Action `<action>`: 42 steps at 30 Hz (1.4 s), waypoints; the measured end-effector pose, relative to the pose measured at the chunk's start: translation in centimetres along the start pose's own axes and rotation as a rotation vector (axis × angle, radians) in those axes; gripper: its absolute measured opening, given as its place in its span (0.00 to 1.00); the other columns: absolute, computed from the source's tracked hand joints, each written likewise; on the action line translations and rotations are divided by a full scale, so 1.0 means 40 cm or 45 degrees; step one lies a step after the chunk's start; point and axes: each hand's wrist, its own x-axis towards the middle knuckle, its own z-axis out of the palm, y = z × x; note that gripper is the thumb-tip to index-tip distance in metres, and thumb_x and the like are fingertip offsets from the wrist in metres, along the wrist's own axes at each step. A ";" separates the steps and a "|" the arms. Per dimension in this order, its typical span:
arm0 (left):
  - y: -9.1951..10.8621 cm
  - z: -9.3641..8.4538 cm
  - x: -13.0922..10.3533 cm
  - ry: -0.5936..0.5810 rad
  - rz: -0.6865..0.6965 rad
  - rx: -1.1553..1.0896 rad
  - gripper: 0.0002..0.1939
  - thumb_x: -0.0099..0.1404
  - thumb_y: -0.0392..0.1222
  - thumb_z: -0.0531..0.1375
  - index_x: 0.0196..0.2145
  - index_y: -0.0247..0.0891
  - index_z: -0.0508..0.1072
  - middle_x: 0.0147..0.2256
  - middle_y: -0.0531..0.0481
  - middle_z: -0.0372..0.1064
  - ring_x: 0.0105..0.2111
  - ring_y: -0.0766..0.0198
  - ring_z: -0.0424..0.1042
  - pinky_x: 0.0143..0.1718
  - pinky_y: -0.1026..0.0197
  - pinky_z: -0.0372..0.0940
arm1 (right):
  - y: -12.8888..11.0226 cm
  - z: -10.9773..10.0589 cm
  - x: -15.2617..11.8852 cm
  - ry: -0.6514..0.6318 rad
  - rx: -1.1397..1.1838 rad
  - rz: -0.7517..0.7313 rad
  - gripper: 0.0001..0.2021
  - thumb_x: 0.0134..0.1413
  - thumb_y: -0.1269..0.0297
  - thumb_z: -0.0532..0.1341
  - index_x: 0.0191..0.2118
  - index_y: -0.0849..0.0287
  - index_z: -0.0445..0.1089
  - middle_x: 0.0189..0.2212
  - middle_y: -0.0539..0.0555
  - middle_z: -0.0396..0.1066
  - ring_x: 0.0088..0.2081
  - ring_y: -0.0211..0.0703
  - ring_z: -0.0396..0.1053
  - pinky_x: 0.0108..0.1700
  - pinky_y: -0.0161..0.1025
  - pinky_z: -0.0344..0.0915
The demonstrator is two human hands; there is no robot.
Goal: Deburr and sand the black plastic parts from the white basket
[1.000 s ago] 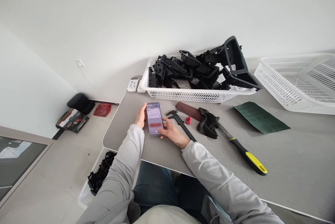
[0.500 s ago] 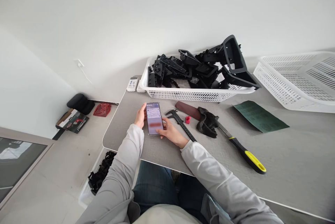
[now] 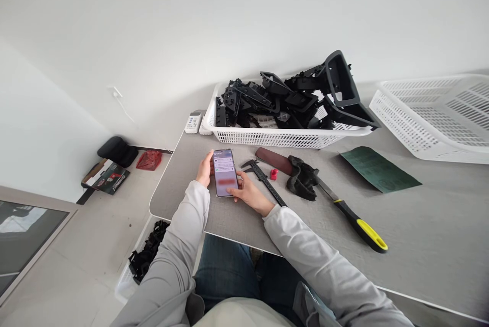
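A smartphone point(image 3: 225, 171) with a lit purple screen is held over the near left part of the grey table. My left hand point(image 3: 205, 169) grips its left edge. My right hand point(image 3: 250, 193) closes on its lower right side, the thumb lying over the bottom of the screen. Just right of the phone lies a black caliper point(image 3: 265, 178), its lower end partly behind my right wrist. Beside the caliper sit a small red piece point(image 3: 274, 174) and a dark reddish strip point(image 3: 273, 160). A crumpled black cloth-like thing point(image 3: 302, 179) lies against a blade with a black-and-yellow handle point(image 3: 362, 227).
A white basket point(image 3: 275, 138) heaped with black plastic parts stands at the back of the table point(image 3: 416, 235). Another white basket point(image 3: 431, 143) is at right, near a green sheet point(image 3: 380, 169). Small white boxes point(image 3: 193, 122) stand back left. A bin point(image 3: 126, 281) of black parts is below left.
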 end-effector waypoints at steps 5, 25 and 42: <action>-0.004 -0.002 0.004 -0.003 -0.002 -0.005 0.23 0.57 0.61 0.60 0.27 0.35 0.75 0.24 0.47 0.74 0.23 0.63 0.72 0.28 0.63 0.63 | 0.004 -0.001 0.001 -0.008 0.010 -0.019 0.29 0.38 0.65 0.71 0.46 0.53 0.58 0.33 0.49 0.72 0.31 0.41 0.70 0.22 0.33 0.66; -0.005 -0.002 0.005 -0.004 -0.002 0.003 0.22 0.58 0.61 0.59 0.26 0.36 0.74 0.23 0.48 0.74 0.22 0.65 0.71 0.27 0.63 0.62 | 0.004 0.000 0.002 0.002 0.023 0.001 0.30 0.37 0.66 0.71 0.46 0.53 0.57 0.33 0.48 0.72 0.30 0.39 0.70 0.22 0.32 0.65; -0.002 -0.001 0.000 -0.021 -0.014 -0.001 0.23 0.57 0.62 0.60 0.26 0.36 0.74 0.23 0.48 0.73 0.22 0.64 0.71 0.27 0.63 0.61 | 0.001 0.001 -0.001 0.012 0.010 0.011 0.30 0.38 0.67 0.71 0.47 0.54 0.57 0.33 0.49 0.73 0.30 0.40 0.71 0.22 0.33 0.66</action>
